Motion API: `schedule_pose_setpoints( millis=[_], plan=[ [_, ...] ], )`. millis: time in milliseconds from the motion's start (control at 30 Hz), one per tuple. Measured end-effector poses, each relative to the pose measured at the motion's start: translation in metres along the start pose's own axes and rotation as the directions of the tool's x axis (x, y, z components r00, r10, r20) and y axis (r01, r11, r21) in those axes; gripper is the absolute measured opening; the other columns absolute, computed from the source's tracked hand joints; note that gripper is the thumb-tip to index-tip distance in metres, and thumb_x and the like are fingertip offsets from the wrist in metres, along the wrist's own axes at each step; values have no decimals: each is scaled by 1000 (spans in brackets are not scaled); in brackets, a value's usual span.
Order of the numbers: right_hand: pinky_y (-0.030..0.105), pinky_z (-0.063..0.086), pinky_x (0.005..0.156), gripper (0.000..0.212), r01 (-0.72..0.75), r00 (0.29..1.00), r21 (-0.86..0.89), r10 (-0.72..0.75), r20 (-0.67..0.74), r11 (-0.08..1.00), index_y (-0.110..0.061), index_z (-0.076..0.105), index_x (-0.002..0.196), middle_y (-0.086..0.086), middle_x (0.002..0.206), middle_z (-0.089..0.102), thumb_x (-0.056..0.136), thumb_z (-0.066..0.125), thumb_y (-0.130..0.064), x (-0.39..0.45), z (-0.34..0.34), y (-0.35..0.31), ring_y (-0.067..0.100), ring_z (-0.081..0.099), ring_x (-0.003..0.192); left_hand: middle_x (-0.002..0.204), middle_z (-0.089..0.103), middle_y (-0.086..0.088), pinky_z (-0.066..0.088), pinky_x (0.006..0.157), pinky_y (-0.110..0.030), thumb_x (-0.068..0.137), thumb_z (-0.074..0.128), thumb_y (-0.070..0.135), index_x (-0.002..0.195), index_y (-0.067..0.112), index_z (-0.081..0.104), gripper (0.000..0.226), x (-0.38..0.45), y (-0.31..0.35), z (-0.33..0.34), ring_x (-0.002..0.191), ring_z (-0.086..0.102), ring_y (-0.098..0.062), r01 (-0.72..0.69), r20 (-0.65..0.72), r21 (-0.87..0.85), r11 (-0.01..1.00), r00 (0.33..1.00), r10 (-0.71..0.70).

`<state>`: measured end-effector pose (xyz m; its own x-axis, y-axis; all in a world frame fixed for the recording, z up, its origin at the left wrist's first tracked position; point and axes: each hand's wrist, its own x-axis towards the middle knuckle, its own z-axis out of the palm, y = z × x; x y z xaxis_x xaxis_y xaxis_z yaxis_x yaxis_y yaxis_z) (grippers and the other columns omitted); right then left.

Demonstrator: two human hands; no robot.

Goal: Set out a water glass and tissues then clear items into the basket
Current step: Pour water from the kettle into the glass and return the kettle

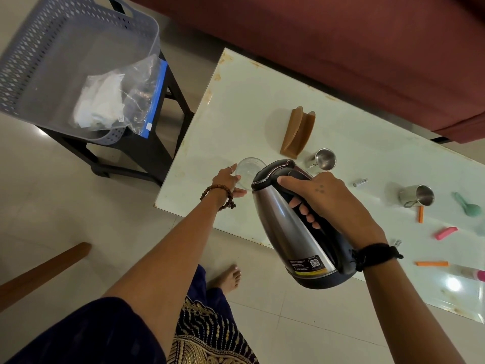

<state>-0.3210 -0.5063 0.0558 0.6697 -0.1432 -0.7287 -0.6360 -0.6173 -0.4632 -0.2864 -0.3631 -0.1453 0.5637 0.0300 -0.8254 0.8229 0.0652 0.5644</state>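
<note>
Two hands busy, left hand (pixel 227 179) cupping clear round glass (pixel 249 169), right hand (pixel 325 200) gripping tilted steel kettle (pixel 286 224)

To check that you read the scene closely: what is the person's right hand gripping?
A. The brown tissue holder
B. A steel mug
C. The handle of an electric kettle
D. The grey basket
C: the right hand is wrapped around the black handle of the steel kettle, tilted toward the clear glass that the left hand steadies on the table.
</note>
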Motion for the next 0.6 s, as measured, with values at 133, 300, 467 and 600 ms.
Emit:
schedule_pose_setpoints(
  millis=[133, 300, 467, 600],
  plan=[
    [12, 36, 33, 41, -4, 1000, 14, 4, -2, 1000, -5, 64, 62, -5, 34, 50, 77, 64, -43, -1, 1, 1, 8, 43, 28, 148, 32, -14, 54, 44, -17, 94, 42, 3, 140, 20, 36, 49, 0, 0, 0, 31, 59, -8, -1, -2, 14, 1000, 1000, 2],
    [12, 36, 33, 42, 4, 1000, 3, -4, 2, 1000, -6, 65, 62, -5, 35, 51, 77, 63, -44, 0, 1, 1, 7, 44, 29, 146, 34, -15, 52, 39, -17, 94, 42, 3, 140, 20, 36, 49, -2, 0, 0, 40, 64, -10, 6, -2, 32, 999, 1000, -6],
    [11, 36, 33, 43, 6, 1000, 10, -6, 1, 1000, -5, 65, 63, -5, 35, 52, 78, 63, -45, 1, 1, -1, 7, 44, 28, 146, 34, -16, 50, 36, -16, 95, 42, 5, 141, 20, 35, 49, -5, 2, 0, 44, 65, -15, 3, 2, 78, 997, 1000, -3],
    [12, 37, 33, 45, 20, 1000, 7, -20, -11, 1000, -4, 66, 63, -5, 36, 52, 77, 63, -47, 0, 2, 0, 7, 46, 29, 147, 34, -16, 50, 38, -17, 95, 42, 5, 141, 19, 34, 49, -6, 4, -1, 47, 60, -17, -16, -1, 119, 993, 1000, 16]
  ],
)
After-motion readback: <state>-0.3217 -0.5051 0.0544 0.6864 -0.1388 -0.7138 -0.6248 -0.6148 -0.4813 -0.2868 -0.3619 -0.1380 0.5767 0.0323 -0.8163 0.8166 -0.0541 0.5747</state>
